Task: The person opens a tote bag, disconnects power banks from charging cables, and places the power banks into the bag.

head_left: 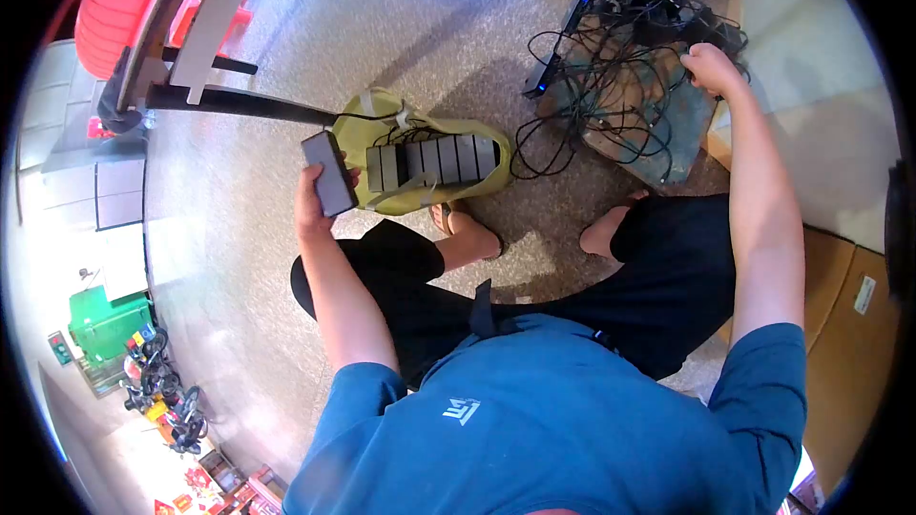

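On the left, my left hand point(307, 198) is closed around a dark, flat, rectangular device point(329, 174), held tilted over the near-left rim of a yellow-green bag point(355, 141). Inside the bag stands a row of similar dark grey blocks point(448, 161), with black cords beside them. At the upper right my right hand point(711, 69) is closed at the edge of a tangle of black cables point(634, 86). Whatever its fingers grip is hidden, though a small dark piece shows beneath them. The cables lie over a worn, greenish board point(673, 164).
A black strip with blue lights point(536, 81) leans by the cables. Left of the bag is a metal-legged frame point(239, 103) with a red ribbed object point(119, 5) beyond. A cardboard box point(840, 324) stands at my right. Toys point(167, 391) and a green bin point(107, 324) are far left.
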Demonstrator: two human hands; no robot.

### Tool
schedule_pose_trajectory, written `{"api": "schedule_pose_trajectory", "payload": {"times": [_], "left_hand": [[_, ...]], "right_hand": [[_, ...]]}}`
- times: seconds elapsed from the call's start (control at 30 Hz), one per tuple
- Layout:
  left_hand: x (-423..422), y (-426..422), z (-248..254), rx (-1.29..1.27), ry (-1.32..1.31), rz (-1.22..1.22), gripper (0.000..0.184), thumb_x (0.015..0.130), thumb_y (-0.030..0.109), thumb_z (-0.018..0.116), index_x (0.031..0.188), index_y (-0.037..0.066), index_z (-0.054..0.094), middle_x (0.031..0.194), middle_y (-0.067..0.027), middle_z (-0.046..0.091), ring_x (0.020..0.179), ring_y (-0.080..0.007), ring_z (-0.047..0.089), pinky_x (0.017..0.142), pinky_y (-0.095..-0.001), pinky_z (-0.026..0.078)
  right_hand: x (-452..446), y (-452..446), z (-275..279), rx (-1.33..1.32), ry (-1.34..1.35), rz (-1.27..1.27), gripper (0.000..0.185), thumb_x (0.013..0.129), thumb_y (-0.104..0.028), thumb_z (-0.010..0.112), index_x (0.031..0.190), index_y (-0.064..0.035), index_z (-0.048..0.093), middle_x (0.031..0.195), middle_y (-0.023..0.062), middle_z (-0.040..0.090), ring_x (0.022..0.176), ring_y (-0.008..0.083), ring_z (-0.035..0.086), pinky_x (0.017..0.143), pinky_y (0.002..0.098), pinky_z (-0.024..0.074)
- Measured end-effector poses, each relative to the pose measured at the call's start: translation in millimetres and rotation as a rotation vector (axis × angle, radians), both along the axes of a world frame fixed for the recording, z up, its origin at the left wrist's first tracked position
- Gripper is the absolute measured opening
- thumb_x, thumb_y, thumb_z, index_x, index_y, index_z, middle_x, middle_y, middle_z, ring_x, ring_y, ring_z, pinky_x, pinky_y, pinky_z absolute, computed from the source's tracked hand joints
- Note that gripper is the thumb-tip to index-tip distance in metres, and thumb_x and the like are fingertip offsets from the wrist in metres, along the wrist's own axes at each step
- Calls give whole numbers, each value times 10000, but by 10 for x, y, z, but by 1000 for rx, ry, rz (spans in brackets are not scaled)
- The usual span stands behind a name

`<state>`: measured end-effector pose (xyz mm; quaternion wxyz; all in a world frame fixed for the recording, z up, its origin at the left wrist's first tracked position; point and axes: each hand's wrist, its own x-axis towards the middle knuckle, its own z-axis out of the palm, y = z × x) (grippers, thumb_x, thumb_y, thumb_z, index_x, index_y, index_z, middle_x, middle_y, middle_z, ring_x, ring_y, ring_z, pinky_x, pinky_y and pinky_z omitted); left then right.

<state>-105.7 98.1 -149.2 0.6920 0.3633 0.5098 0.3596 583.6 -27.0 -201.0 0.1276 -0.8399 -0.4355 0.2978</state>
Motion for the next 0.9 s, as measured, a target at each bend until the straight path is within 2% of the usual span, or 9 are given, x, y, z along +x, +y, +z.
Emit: {"api": "schedule_pose_trajectory", "payload": {"times": [0.17, 0.33, 0.5, 0.57, 0.67, 0.7, 0.77, 0.83, 0.9], "left_hand": [[-169, -18, 203, -22, 120, -193, 531, 870, 246, 511, 1303, -60, 495, 1138, -219, 654, 934, -339, 699, 805, -407, 582], [-100, 16, -21, -136, 260, -343, 475, 871, 201, 545, 1273, -51, 522, 1043, -189, 675, 880, -285, 702, 788, -370, 579], [170, 208, -465, -263, 567, -412, 381, 853, 234, 605, 1149, -5, 629, 928, -126, 693, 775, -228, 695, 683, -345, 571], [181, 348, -905, -265, 604, -389, 345, 849, 254, 616, 1104, 24, 654, 920, -108, 698, 719, -215, 688, 653, -340, 571], [400, 425, -1380, -457, 366, -228, 342, 853, 347, 656, 1044, 64, 676, 915, -85, 705, 713, -200, 680, 654, -348, 573], [461, 422, -1481, -486, 329, -218, 359, 848, 356, 679, 1061, 68, 669, 920, -79, 706, 729, -202, 684, 663, -360, 577], [582, 393, -1646, -546, 251, -192, 400, 838, 375, 723, 1096, 76, 655, 932, -68, 709, 761, -205, 691, 680, -385, 584], [613, 426, -2063, -405, 293, -179, 649, 770, 320, 823, 1284, 37, 548, 1065, -111, 684, 884, -230, 696, 726, -444, 586], [691, 423, -2340, -231, 528, -141, 793, 736, 268, 853, 1382, 21, 464, 1163, -138, 654, 952, -245, 691, 746, -451, 587]], "right_hand": [[80, 162, -158, -57, -45, 62, 281, 905, -271, 559, 800, -11, 538, 667, 99, 601, 556, 215, 601, 435, 384, 416], [31, 121, -140, -63, -13, 24, 273, 894, -261, 563, 810, -3, 537, 671, 111, 605, 546, 232, 594, 431, 398, 408], [81, 151, -152, -119, -35, 7, 286, 882, -267, 545, 854, 15, 581, 718, 139, 640, 581, 256, 635, 446, 443, 453], [61, 139, -130, -135, -46, 21, 291, 888, -272, 546, 861, 16, 582, 723, 141, 640, 582, 261, 632, 456, 440, 457], [93, 102, -166, -132, -44, 35, 310, 898, -281, 561, 805, 14, 559, 686, 137, 624, 579, 260, 627, 486, 427, 460], [131, 77, -195, -127, -43, 38, 324, 902, -285, 567, 775, 13, 547, 666, 135, 617, 577, 258, 626, 499, 420, 460], [397, -102, -443, 32, -146, 344, 305, 894, -270, 569, 814, 24, 576, 691, 161, 622, 567, 284, 615, 529, 429, 468], [448, -103, -477, 76, -145, 353, 299, 888, -260, 573, 819, 30, 591, 700, 177, 622, 569, 300, 612, 558, 435, 473], [305, -183, -383, 2, -38, 55, 302, 885, -255, 579, 790, 31, 591, 692, 181, 617, 584, 305, 618, 585, 438, 475]]}}
